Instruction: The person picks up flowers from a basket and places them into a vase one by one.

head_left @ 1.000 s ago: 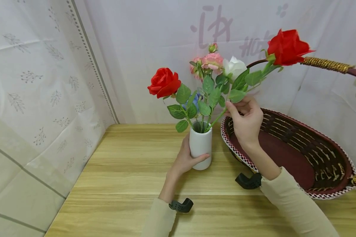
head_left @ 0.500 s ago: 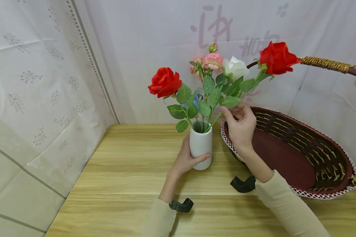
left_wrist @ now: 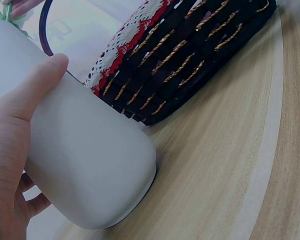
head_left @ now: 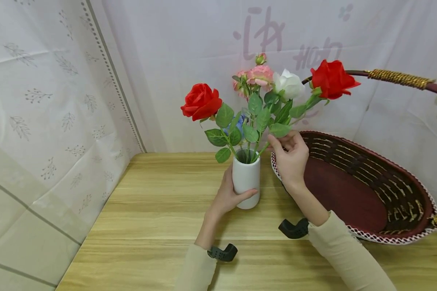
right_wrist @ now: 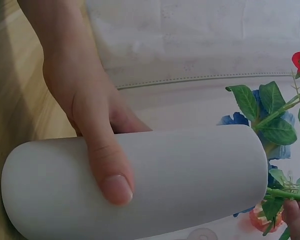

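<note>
A white vase (head_left: 246,182) stands upright on the table, and my left hand (head_left: 227,194) grips it from the left with the thumb across its front. My right hand (head_left: 290,155) pinches the green stem of a red rose (head_left: 333,79) that leans out to the right, its lower end inside the vase mouth. Also in the vase are another red rose (head_left: 202,102) leaning left, pink flowers (head_left: 260,75), a white rose (head_left: 288,84) and a blue flower (head_left: 236,124) partly hidden by leaves. In the right wrist view, fingertips (right_wrist: 296,220) touch the stem beside the vase rim.
A dark woven basket (head_left: 344,194) with lace trim sits right of the vase, behind my right forearm. Its arched handle (head_left: 400,79) rises behind the right rose. The wooden table (head_left: 160,210) meets white patterned cloth (head_left: 175,48) at the back and left.
My right hand has moved down and left with the rose stem, so the red bloom sits lower and closer to the white rose. My left hand and the vase have stayed put.
</note>
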`<act>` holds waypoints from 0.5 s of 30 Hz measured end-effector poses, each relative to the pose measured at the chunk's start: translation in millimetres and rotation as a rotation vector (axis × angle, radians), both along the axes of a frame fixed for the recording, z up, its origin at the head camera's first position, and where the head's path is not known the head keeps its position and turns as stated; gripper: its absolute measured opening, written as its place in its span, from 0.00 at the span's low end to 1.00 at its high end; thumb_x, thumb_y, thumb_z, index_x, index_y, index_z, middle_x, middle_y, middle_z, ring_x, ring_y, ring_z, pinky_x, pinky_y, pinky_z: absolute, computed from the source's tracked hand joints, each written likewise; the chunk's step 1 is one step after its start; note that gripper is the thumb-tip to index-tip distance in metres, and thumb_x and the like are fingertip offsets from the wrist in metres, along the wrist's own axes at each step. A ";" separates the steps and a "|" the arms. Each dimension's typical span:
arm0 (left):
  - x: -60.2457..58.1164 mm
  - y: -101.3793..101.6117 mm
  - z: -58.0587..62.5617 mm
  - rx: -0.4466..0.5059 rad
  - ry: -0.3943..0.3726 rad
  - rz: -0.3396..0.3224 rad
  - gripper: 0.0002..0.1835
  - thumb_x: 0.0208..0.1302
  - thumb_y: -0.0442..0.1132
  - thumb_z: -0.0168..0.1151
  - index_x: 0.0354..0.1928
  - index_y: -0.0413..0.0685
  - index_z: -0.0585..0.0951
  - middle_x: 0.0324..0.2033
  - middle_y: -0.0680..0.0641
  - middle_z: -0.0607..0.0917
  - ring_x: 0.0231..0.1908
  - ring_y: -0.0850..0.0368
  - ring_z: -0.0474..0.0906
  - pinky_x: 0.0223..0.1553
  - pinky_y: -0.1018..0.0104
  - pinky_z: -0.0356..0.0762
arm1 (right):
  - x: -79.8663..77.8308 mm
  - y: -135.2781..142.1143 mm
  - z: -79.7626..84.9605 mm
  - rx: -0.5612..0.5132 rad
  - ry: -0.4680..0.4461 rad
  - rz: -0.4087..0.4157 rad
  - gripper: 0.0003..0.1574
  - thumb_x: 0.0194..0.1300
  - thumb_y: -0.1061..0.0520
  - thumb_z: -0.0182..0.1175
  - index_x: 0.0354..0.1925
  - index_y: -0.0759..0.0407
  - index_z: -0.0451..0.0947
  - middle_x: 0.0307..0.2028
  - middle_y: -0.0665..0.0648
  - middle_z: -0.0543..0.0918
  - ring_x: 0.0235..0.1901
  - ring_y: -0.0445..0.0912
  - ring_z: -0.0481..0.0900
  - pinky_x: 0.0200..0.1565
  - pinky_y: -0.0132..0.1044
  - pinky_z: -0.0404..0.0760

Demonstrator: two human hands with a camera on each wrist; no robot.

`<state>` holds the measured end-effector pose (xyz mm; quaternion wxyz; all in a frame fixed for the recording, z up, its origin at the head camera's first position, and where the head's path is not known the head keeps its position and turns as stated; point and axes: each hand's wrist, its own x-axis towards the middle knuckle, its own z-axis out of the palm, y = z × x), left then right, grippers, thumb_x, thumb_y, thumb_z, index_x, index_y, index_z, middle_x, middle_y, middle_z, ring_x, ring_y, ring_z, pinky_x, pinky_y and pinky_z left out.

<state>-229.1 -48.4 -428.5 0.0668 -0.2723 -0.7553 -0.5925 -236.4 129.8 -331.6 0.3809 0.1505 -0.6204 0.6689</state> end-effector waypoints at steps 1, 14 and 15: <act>0.0 -0.2 -0.2 -0.001 0.003 0.002 0.51 0.55 0.33 0.77 0.76 0.45 0.56 0.61 0.42 0.71 0.58 0.47 0.72 0.58 0.48 0.72 | -0.1 -0.8 -0.6 0.003 -0.003 0.001 0.13 0.64 0.69 0.67 0.40 0.78 0.74 0.30 0.56 0.83 0.25 0.45 0.85 0.33 0.37 0.85; 1.0 -0.8 -0.2 -0.012 0.009 0.013 0.54 0.54 0.33 0.78 0.77 0.44 0.53 0.64 0.40 0.69 0.60 0.45 0.71 0.59 0.47 0.71 | -3.0 -6.4 -10.4 0.025 -0.019 0.016 0.14 0.66 0.67 0.66 0.43 0.78 0.74 0.33 0.69 0.82 0.26 0.43 0.84 0.34 0.36 0.85; 0.9 -1.1 -0.1 -0.012 0.011 0.012 0.54 0.54 0.32 0.78 0.77 0.44 0.53 0.64 0.40 0.69 0.60 0.45 0.71 0.59 0.47 0.71 | -3.6 -7.0 -11.4 0.025 -0.021 0.021 0.14 0.66 0.67 0.66 0.44 0.78 0.74 0.33 0.70 0.82 0.26 0.43 0.84 0.34 0.36 0.85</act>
